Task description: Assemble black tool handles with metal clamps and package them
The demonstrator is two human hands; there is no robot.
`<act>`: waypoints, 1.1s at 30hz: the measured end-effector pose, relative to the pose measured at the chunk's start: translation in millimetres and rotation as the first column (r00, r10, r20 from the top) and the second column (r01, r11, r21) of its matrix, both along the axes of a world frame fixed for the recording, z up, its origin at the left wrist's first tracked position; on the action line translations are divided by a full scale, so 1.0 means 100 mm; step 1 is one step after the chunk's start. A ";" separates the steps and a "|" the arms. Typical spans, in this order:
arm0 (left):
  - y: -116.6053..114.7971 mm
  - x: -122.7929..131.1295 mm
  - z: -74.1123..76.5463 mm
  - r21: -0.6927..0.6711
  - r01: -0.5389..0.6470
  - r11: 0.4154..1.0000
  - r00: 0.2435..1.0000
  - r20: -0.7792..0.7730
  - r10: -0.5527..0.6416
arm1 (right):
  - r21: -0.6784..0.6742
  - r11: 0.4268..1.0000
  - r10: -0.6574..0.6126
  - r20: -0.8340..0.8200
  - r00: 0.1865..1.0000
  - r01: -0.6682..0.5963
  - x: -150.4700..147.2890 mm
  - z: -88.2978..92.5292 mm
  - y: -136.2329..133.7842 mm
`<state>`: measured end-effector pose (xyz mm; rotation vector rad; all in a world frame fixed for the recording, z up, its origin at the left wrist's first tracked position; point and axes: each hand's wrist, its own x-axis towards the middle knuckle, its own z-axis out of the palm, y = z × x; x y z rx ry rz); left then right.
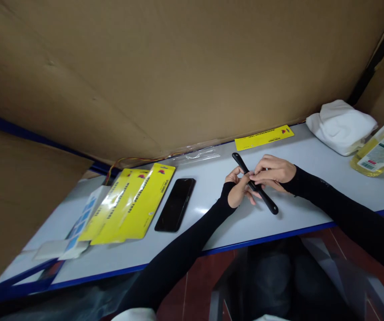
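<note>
A black spokeshave [268,201] with a long handle on each side is held at a slant above the table. My left hand [237,191] is closed around its middle. The fingers of my right hand [274,171] pinch together at the same middle part, touching the tool next to my left thumb. Both hands cover the centre of the spokeshave, so its blade and any small part there are hidden. Both handle ends stick out past the fingers.
Yellow printed cards [151,205] lie on the left beside a black phone [175,205] and a white-and-blue box [84,220]. Behind the hands are another yellow card [263,137] and clear plastic packaging [198,155]. A white cloth [340,125] and a bottle of yellow liquid [381,151] stand right.
</note>
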<state>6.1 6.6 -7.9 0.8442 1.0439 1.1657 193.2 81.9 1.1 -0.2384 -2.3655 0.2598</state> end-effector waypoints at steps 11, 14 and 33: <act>0.05 -0.02 -0.26 0.042 0.087 0.995 0.996 -0.030 -0.086 | -0.143 0.986 0.088 -0.007 0.996 -0.088 0.12 -0.14 0.09; 0.07 0.03 -0.35 0.073 0.049 0.996 0.999 0.009 -0.049 | -0.154 0.988 -0.035 -0.077 0.996 0.023 0.12 -0.16 0.02; 0.04 0.11 0.03 0.098 -0.093 0.991 0.994 0.075 0.085 | -0.481 0.832 -0.372 -0.117 0.921 0.275 -0.18 0.14 -0.33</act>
